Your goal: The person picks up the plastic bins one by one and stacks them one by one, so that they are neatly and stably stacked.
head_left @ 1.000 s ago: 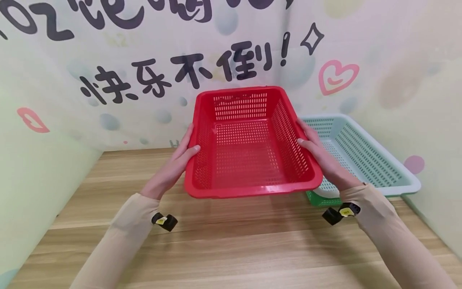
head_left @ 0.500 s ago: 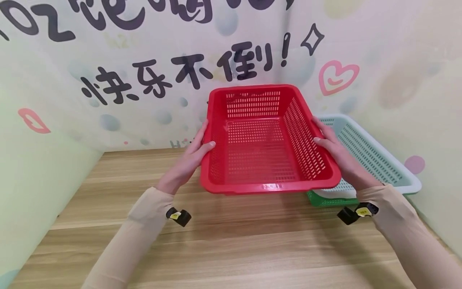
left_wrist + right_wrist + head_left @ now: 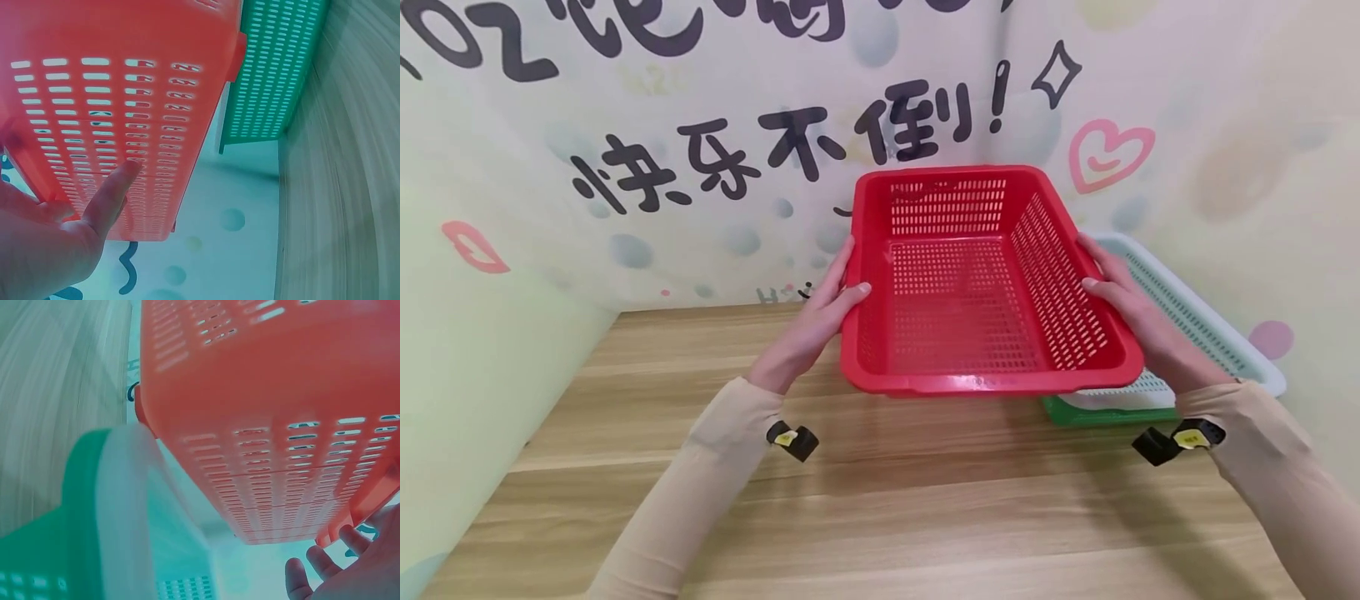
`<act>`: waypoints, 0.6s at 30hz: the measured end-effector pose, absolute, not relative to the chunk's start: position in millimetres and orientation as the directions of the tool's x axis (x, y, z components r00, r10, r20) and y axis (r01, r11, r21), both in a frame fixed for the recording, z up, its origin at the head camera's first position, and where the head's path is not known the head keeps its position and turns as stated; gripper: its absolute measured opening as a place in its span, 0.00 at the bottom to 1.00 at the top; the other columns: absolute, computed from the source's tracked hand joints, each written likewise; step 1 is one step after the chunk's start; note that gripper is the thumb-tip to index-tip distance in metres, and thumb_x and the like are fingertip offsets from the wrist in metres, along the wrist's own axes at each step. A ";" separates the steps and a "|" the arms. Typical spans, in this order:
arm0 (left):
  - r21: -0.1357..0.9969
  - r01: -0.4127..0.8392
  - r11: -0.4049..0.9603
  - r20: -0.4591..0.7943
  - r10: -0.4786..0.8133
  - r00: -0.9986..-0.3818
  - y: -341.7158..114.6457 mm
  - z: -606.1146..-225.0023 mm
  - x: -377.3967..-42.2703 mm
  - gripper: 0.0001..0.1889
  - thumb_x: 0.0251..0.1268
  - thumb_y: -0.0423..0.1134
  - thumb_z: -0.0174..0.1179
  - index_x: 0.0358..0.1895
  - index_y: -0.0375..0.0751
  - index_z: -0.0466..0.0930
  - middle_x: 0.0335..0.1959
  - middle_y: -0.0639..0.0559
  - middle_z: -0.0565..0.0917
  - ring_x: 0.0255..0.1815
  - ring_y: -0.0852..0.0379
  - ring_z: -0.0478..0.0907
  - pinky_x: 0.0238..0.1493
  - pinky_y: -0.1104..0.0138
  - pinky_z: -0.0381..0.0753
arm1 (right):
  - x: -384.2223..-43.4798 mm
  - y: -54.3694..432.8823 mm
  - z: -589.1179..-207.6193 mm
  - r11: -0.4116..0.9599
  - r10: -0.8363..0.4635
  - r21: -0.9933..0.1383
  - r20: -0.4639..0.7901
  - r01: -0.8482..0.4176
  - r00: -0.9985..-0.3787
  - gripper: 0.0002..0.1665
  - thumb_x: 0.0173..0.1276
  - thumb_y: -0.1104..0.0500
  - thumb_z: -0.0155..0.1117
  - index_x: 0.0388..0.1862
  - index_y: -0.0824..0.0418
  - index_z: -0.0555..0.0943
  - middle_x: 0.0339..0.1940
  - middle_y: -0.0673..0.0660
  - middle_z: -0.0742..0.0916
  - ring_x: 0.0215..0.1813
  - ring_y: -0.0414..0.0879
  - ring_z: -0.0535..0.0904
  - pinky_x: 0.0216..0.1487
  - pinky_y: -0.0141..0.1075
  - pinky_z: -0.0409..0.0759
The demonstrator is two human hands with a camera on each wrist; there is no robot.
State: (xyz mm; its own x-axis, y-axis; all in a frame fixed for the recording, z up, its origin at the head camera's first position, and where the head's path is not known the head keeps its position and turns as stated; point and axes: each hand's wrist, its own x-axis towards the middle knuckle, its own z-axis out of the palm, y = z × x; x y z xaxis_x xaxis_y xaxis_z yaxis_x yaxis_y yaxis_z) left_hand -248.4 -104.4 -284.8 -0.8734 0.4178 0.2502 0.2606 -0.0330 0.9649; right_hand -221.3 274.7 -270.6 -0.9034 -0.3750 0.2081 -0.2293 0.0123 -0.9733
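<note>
A red plastic basket (image 3: 958, 304) with slotted walls is held up above the table, tilted so its inside faces the head camera, and nothing lies in it. My left hand (image 3: 816, 321) grips its left side, thumb over the rim and fingers on the outer wall. On the opposite side my right hand (image 3: 1135, 312) holds the rim the same way. From the left wrist, a finger (image 3: 115, 197) is seen against the basket's slotted outer wall (image 3: 106, 25). In the right wrist view the right hand's fingers (image 3: 322, 562) show near the rim's lower corner.
At the right on the wooden table (image 3: 880, 517) a pale blue-white basket (image 3: 1195, 300) sits in a green basket (image 3: 1101, 414), partly hidden behind the red one and the right arm. A wall sheet with black lettering (image 3: 805, 137) stands behind; another wall (image 3: 467, 375) bounds the left.
Both hands have carried the red basket to the right and slightly up, so it now covers more of the pale basket. The grip on it looks the same. The stacked baskets have stayed put.
</note>
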 end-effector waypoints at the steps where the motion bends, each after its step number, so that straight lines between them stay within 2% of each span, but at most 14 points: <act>1: 0.964 0.262 -0.037 0.253 0.423 -0.870 -102.9 -283.9 -249.0 0.37 0.74 0.37 0.46 0.79 0.54 0.36 0.75 0.48 0.50 0.69 0.41 0.59 0.51 0.57 0.80 | -221.2 276.4 -268.8 0.026 -0.372 -0.972 0.206 -0.232 -0.905 0.38 0.77 0.59 0.44 0.80 0.46 0.44 0.62 0.61 0.65 0.40 0.48 0.84 0.35 0.39 0.85; 7: 0.958 0.281 -0.050 0.275 0.422 -0.864 -96.4 -279.3 -251.3 0.37 0.73 0.37 0.47 0.79 0.55 0.38 0.75 0.45 0.52 0.67 0.38 0.62 0.49 0.55 0.81 | -219.5 284.2 -258.8 0.158 -0.361 -0.959 0.166 -0.236 -0.918 0.38 0.77 0.59 0.45 0.80 0.43 0.44 0.61 0.61 0.68 0.39 0.49 0.84 0.35 0.41 0.85; 10: 0.958 0.281 -0.061 0.280 0.418 -0.864 -93.1 -275.7 -251.3 0.37 0.73 0.36 0.47 0.79 0.54 0.38 0.74 0.44 0.52 0.65 0.36 0.64 0.50 0.53 0.80 | -219.3 287.9 -253.0 0.156 -0.366 -0.964 0.144 -0.213 -0.919 0.38 0.77 0.59 0.45 0.80 0.41 0.44 0.62 0.60 0.68 0.40 0.51 0.84 0.35 0.43 0.85; 13: 0.962 0.263 -0.076 0.271 0.417 -0.867 -88.0 -272.0 -249.9 0.37 0.74 0.36 0.46 0.79 0.53 0.37 0.75 0.45 0.53 0.63 0.34 0.67 0.50 0.52 0.80 | -220.5 294.0 -247.8 0.106 -0.376 -0.977 0.132 -0.184 -0.917 0.38 0.77 0.59 0.45 0.79 0.41 0.45 0.61 0.57 0.71 0.41 0.52 0.85 0.35 0.44 0.84; 18: 0.971 0.220 -0.097 0.240 0.417 -0.877 -75.0 -272.0 -250.8 0.36 0.75 0.37 0.46 0.79 0.53 0.37 0.75 0.48 0.55 0.60 0.32 0.71 0.48 0.56 0.81 | -226.9 310.4 -248.2 -0.055 -0.432 -0.987 0.160 -0.151 -0.887 0.36 0.77 0.62 0.40 0.79 0.44 0.46 0.57 0.54 0.77 0.40 0.52 0.85 0.35 0.43 0.84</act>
